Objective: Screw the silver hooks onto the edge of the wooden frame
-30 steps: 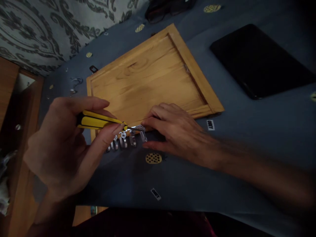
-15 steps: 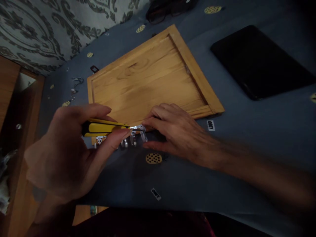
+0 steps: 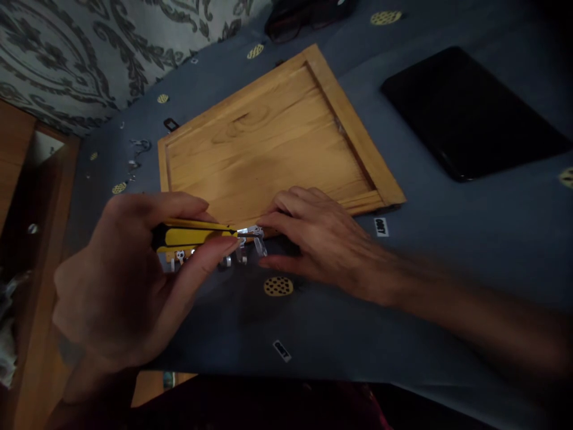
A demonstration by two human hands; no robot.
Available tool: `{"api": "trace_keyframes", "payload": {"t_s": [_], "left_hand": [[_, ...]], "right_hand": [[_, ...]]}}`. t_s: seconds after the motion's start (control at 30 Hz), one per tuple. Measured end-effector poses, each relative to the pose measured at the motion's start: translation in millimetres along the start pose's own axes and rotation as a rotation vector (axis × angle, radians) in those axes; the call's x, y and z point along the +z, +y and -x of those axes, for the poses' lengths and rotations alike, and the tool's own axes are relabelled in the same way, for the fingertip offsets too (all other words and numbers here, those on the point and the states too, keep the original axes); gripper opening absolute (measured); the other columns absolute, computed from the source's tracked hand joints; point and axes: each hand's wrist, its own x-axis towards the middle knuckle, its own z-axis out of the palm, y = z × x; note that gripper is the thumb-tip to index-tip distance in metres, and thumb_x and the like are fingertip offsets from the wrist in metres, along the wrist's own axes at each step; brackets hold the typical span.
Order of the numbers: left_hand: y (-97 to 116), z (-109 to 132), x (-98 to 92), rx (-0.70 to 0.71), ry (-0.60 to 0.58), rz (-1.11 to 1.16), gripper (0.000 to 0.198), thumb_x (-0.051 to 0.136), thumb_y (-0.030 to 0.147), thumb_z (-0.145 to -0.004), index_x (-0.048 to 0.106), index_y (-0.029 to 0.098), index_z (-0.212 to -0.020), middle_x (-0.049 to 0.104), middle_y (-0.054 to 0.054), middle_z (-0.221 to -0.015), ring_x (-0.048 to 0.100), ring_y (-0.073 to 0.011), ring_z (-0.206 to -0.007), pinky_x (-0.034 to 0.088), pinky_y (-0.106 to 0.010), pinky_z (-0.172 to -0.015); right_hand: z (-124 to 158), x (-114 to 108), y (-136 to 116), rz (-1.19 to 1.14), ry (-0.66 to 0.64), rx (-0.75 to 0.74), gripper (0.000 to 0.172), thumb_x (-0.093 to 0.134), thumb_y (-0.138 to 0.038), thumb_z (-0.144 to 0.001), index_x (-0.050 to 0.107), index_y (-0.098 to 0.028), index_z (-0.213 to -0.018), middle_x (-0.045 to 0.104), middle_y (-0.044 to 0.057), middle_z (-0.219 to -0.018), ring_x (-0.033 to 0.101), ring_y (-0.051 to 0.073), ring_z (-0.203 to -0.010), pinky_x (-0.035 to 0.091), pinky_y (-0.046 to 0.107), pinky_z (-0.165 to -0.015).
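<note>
The bare left hand [image 3: 129, 280] fills much of the near view: a broad, fleshy palm, a thick thumb and long fingers, running into a bare wrist [image 3: 89, 382] at the lower frame edge. The bare right hand [image 3: 326, 245] shows knuckles and faint tendon ridges across its back, with slim fingers. Its bare forearm [image 3: 470, 316] is long, uncovered and blurred in the dim light. A dark maroon garment [image 3: 277, 406], its kind too dark to tell, lines the bottom edge.
</note>
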Motion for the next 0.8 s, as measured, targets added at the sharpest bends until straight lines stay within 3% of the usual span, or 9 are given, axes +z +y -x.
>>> {"api": "trace_keyframes", "payload": {"t_s": [0.1,0.3,0.4,0.57,0.8], "left_hand": [[1.5,-1.9,-1.4,-0.029,-0.031,0.012,0.035,0.067,0.064,-0.083,0.068,0.042,-0.110,0.074,0.000,-0.110,0.073,-0.0310,-0.091,0.057,-0.056,-0.073],[2.9,-9.6,2.6,-0.004,-0.008,0.008,0.034,0.064,0.068,-0.077,0.070,0.037,-0.090,0.077,-0.003,-0.096,0.074,-0.0329,-0.081,0.054,-0.061,-0.077],[1.2,-8.8,4.2,0.007,0.007,0.043,0.035,0.065,0.067,-0.077,0.070,0.036,-0.092,0.077,-0.003,-0.097,0.074,-0.0322,-0.081,0.055,-0.060,-0.080],[-1.3,-8.2,4.7,0.033,-0.003,0.042,0.036,0.064,0.067,-0.077,0.072,0.037,-0.095,0.078,-0.001,-0.097,0.074,-0.0314,-0.076,0.054,-0.058,-0.069],[-7.4,-12.3,4.2,0.133,-0.017,0.043,0.028,0.065,0.060,-0.082,0.074,0.035,-0.094,0.078,-0.002,-0.098,0.074,-0.0312,-0.078,0.056,-0.055,-0.065]], "right_hand": [[0.4,1.1,0.5,0.003,0.017,-0.003,0.034,0.076,-0.042,-0.087,0.070,-0.015,-0.107,0.064,0.010,-0.102,0.057,0.026,-0.093,0.044,0.041,-0.081],[0.3,3.9,2.1,0.011,0.030,-0.013,0.037,0.076,-0.045,-0.087,0.069,-0.014,-0.106,0.063,0.010,-0.100,0.056,0.025,-0.091,0.043,0.040,-0.080],[0.7,4.3,2.7,0.015,0.035,-0.016,0.034,0.075,-0.044,-0.088,0.069,-0.015,-0.104,0.063,0.009,-0.098,0.055,0.025,-0.090,0.042,0.039,-0.079],[1.4,5.2,3.8,0.019,0.041,-0.031,0.034,0.074,-0.045,-0.088,0.068,-0.015,-0.104,0.063,0.010,-0.100,0.055,0.025,-0.091,0.041,0.040,-0.079],[0.5,5.6,4.0,0.026,0.046,-0.036,0.035,0.075,-0.045,-0.087,0.068,-0.015,-0.103,0.063,0.009,-0.100,0.055,0.024,-0.090,0.041,0.040,-0.079]]}}
